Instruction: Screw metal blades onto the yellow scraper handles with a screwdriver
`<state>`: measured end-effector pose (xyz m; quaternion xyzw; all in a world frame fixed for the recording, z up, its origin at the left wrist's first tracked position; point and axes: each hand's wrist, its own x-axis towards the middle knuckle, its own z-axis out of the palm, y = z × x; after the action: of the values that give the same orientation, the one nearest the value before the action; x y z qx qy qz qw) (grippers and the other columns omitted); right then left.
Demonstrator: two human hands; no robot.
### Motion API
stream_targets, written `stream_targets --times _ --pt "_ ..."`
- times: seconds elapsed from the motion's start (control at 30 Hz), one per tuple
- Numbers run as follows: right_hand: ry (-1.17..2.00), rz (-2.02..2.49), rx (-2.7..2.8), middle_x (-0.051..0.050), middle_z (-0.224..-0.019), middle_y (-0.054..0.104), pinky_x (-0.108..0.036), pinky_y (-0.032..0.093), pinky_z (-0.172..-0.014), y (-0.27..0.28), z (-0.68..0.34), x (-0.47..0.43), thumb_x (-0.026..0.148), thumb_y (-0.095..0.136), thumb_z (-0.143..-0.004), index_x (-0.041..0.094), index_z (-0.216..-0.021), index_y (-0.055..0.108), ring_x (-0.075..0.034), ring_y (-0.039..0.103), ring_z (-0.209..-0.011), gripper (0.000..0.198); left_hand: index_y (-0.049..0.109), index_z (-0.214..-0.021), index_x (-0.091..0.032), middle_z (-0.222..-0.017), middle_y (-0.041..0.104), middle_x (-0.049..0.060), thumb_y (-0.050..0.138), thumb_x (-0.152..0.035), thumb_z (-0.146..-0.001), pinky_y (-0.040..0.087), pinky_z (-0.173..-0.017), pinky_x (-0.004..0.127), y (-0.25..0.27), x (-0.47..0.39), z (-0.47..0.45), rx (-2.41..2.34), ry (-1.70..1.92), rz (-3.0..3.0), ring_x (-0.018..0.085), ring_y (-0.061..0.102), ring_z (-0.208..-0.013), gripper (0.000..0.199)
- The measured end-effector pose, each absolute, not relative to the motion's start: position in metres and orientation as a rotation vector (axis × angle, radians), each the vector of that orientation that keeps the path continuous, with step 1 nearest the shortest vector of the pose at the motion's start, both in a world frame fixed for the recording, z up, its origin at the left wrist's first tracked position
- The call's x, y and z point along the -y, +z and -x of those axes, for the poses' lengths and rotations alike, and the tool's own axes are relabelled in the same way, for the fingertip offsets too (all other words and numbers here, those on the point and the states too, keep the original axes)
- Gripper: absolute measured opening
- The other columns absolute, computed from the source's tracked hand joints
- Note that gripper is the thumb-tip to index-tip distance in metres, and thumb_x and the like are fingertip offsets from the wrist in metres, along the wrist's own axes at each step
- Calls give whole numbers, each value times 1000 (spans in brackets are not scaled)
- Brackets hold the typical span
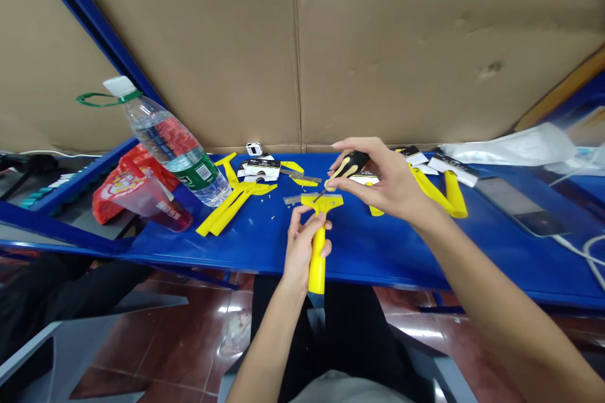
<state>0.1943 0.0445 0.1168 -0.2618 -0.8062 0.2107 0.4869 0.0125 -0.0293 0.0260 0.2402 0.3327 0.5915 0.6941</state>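
Note:
My left hand [305,242] is closed around the handle of a yellow scraper [317,271], its wide head pointing away from me. My right hand [382,179] grips a black and cream screwdriver [347,170] from above. The screwdriver's tip meets the left side of the scraper head, where a screw seems to sit; the exact contact is too small to make out. A second screw shows at the head's right side. Just left of the head lies a clear plastic strip [292,200], with tiny screws or nuts scattered nearby on the blue table [265,252].
More yellow scrapers [227,208] lie left, near packaged blades [259,169]. Others [454,195] lie right, beside a phone [517,208] with a white cable. A water bottle [179,151] and a red cup [155,201] stand at the left. Cardboard [302,44] walls the back.

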Motion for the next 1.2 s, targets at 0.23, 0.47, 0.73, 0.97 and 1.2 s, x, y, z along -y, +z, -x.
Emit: stream_targets --times 0.23,0.47,0.73,0.97,1.2 --pt "587 580 2027 -12 -142 70 -44 68 -100 127 -193 -37 41 71 -108 32 -153 55 -28 78 -122 49 56 -117 -28 -101 68 1 98 -35 -82 37 -44 13 21 30 -12 -739 1322 -559 13 66 -80 55" --pt "265 705 2106 -9 -119 79 -46 63 -102 140 -195 -35 51 83 -98 27 -132 67 -30 78 -108 44 56 -118 -27 -102 71 3 99 -36 -81 37 -45 15 16 28 -12 -738 1302 -587 12 65 -73 58" --pt "461 694 2244 -11 -124 80 -40 63 -90 160 -196 -40 49 73 -105 25 -134 65 -27 79 -105 38 54 -118 -27 -102 72 3 97 -32 -83 38 -46 14 21 31 -11 -719 1326 -573 13 67 -77 56" --pt "93 652 2297 -7 -104 80 -37 57 -81 162 -188 -42 63 76 -101 24 -108 70 -24 75 -89 41 57 -118 -26 -102 72 3 97 -33 -82 40 -46 15 22 31 -9 -712 1322 -565 14 68 -78 54" --pt "7 888 2355 -4 -85 73 -35 45 -67 173 -193 -39 65 68 -105 25 -101 66 -22 65 -71 40 57 -117 -26 -107 72 4 98 -32 -82 42 -49 14 28 33 -9 -700 1324 -543 13 68 -82 54"
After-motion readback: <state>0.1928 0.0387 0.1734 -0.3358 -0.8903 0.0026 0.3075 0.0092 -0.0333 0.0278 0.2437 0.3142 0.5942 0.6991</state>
